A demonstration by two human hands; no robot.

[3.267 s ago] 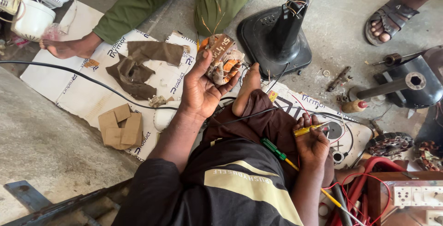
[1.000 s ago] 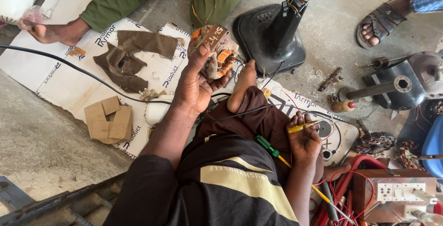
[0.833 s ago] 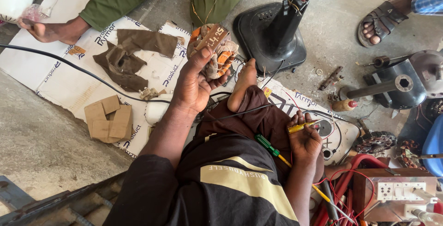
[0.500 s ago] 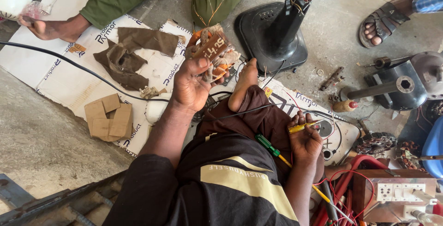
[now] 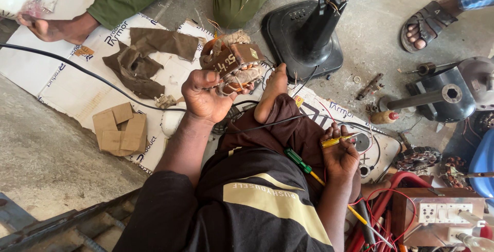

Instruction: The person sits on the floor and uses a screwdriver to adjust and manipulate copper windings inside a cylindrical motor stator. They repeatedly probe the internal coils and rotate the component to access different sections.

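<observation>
Copper windings wrapped in brown tape make up the stator (image 5: 232,63), which the left hand (image 5: 206,95) grips from below, fingers curled round its near side, lifting it clear of the floor above the white cardboard (image 5: 56,77). Thin wires trail off the coil toward a black fan base (image 5: 303,41) just beyond it. The person's bare foot (image 5: 271,90) lies just beside the stator, under its right edge, resting on the cardboard.

The right hand (image 5: 339,154) rests on the person's knee, loosely closed round a yellow tool (image 5: 337,140) that pokes out between thumb and fingers. A green-handled screwdriver (image 5: 303,165) lies across the lap, touching the hand's left side. A thin black wire (image 5: 288,121) runs across the dark trousers between the two hands.

On the cardboard to the left lie a crumpled brown cloth (image 5: 141,59) and, nearer, a few folded cardboard scraps (image 5: 119,129). A black cable (image 5: 77,69) crosses the sheet. Another person in green trousers sits at the top, one foot (image 5: 56,28) on the cardboard's corner. A sandalled foot (image 5: 424,25) shows at the upper right. To the right stand a dark motor housing (image 5: 442,95) with a shaft, a small bottle (image 5: 383,117), red wires (image 5: 381,211) and a switchboard (image 5: 442,216).
</observation>
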